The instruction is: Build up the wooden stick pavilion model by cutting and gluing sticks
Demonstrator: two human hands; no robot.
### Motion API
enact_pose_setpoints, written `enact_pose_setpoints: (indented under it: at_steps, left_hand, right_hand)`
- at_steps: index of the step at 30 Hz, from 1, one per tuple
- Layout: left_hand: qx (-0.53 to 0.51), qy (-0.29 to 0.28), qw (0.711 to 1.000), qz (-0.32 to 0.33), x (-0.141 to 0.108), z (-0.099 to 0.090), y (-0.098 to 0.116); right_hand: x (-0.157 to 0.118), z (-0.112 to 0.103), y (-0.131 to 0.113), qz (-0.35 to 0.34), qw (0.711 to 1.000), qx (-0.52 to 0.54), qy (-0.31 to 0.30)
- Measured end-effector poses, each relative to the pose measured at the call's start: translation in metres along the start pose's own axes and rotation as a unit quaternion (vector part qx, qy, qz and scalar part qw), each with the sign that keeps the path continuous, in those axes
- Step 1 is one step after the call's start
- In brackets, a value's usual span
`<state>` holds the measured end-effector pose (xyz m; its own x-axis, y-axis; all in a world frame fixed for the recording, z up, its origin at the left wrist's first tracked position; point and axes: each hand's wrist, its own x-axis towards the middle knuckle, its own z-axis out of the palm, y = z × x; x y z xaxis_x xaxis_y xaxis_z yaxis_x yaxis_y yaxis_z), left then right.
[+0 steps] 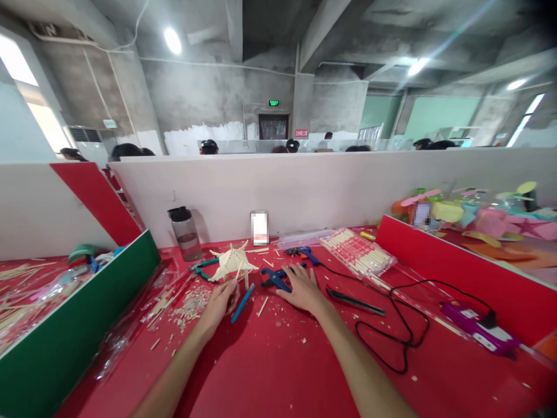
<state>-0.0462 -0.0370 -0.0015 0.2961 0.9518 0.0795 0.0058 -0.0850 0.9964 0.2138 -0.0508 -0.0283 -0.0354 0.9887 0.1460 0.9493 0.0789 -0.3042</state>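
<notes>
Head view: red tabletop [278, 377], white divider [226, 191] along far edge, green panel [87, 325] at L edge, red panel [470, 273] at R edge. L hand [223, 301] approx mid-tabletop, slightly L of ctr, fingers curled at the near side of the star-shaped stick piece [232, 260]; piece sits toward far edge, L of ctr. L grip partly closed; can't tell if it has hold of a stick. R hand [301, 285] just R of ctr, palm down, fingers spread over a blue-handled tool [277, 280], touching it; R grip loosely open, can't tell if it's got a firm hold.

Blue rod [242, 303] lies just beside L hand, slanted, its near end toward near edge. Green-handled pliers [203, 274] lie L of the piece. Stick offcuts [191, 305] scattered toward L edge. Blue glue gun [308, 254] toward far edge, beyond R hand; wrapped stick bundle [359, 252] nr far R corner. Blk knife [355, 302] R of R hand, blk cable [407, 342] looped farther R, purple pwr strip [478, 328] by R edge. Bottle [184, 235] upright nr far L corner.
</notes>
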Motion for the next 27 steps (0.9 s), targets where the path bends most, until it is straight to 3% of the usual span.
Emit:
enact_pose_setpoints:
  at_steps: [11,13,18,27]
  left_hand:
    - [0.005,0.007,1.000,0.001,0.002,-0.001,-0.004]
    - [0.004,0.011,1.000,0.000,0.001,-0.001,-0.004]
    - [0.005,0.015,1.000,-0.006,0.000,-0.001,-0.001]
    - [0.013,0.013,1.000,-0.002,-0.001,0.000,0.002]
  right_hand:
    - [0.003,-0.010,-0.010,-0.022,0.994,0.013,0.110]
    - [0.002,-0.009,-0.009,-0.010,0.995,0.016,0.098]
    - [0.000,-0.003,-0.002,0.022,1.000,0.018,-0.006]
    - [0.003,-0.001,0.005,0.032,0.999,0.031,-0.027]
